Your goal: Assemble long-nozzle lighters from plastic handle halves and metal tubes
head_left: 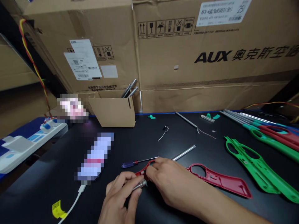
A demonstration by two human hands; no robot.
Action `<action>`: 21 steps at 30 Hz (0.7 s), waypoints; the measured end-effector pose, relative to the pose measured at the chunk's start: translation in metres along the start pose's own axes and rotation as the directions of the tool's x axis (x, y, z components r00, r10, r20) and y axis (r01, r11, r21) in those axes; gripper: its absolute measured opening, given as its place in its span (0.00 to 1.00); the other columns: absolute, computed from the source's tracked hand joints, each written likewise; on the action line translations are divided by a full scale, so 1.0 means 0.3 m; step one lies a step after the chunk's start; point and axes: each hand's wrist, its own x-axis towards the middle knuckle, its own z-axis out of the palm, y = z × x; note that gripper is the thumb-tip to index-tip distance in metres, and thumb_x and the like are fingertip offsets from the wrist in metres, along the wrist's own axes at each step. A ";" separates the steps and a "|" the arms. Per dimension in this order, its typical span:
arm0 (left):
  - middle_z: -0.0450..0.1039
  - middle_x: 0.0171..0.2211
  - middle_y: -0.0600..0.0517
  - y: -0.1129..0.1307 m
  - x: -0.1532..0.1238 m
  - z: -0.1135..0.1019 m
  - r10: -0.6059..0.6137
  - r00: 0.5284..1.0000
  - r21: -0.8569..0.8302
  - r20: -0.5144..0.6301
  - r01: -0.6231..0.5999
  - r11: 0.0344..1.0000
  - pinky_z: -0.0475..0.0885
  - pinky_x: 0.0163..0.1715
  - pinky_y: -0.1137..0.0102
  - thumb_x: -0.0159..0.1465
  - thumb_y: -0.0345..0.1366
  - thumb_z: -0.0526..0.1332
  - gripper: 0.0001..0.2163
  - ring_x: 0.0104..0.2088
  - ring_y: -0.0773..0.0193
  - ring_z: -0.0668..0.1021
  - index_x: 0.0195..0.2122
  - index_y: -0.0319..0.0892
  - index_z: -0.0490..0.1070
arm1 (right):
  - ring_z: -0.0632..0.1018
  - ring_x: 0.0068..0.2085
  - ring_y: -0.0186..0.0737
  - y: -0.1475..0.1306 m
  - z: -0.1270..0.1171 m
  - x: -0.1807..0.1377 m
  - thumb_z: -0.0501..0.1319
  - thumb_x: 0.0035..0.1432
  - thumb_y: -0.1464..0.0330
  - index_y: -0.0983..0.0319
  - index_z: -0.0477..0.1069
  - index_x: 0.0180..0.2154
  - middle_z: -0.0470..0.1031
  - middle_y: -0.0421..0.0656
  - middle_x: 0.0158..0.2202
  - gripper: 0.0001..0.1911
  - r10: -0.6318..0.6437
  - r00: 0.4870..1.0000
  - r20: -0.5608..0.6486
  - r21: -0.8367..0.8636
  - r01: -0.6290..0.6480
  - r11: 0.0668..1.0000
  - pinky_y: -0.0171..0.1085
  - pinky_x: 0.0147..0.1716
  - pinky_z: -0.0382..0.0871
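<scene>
While two big cardboard cartons stand behind the black tabletop, both hands work together over a red plastic handle frame; the right hand has its grip clamped on the frame's near end; the left hand has its grip closed on a steel rod, which seems to pass beneath the right hand; a steady, in-line hold suits this work best; two green frames and one more red frame lie right; one purple-handled screwdriver lies just beside the hands.
</scene>
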 end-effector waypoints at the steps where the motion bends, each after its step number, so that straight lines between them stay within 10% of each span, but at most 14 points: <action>1: 0.76 0.39 0.55 0.001 0.000 0.000 -0.001 1.000 -0.003 0.003 0.001 1.000 0.71 0.39 0.68 0.67 0.40 0.58 0.13 0.38 0.61 0.78 0.50 0.59 0.75 | 0.74 0.34 0.41 -0.001 -0.001 -0.001 0.56 0.54 0.81 0.64 0.70 0.36 0.78 0.44 0.33 0.10 0.003 1.000 0.004 0.000 -0.003 1.000 0.35 0.37 0.62; 21: 0.78 0.40 0.58 -0.008 0.018 -0.025 0.098 0.993 0.092 0.071 -0.104 0.990 0.74 0.39 0.71 0.64 0.36 0.61 0.15 0.39 0.64 0.80 0.52 0.58 0.73 | 0.73 0.34 0.43 -0.002 -0.005 -0.005 0.56 0.54 0.81 0.65 0.70 0.37 0.77 0.45 0.32 0.10 0.008 1.000 -0.009 -0.016 -0.008 1.000 0.36 0.34 0.60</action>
